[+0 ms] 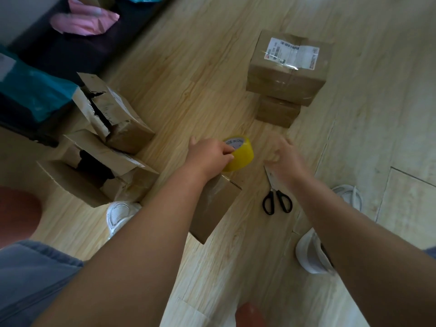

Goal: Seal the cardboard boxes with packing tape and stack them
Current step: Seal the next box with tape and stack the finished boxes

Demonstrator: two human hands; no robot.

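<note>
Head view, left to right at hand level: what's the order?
open boxes → left hand → tape roll → right hand → shoe. Left out: scissors and sealed stack, which share the right hand's column.

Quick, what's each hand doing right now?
Left hand: gripping the yellow tape roll.
Right hand: fingers loosely curled, apparently holding nothing, just above the scissors.
</note>
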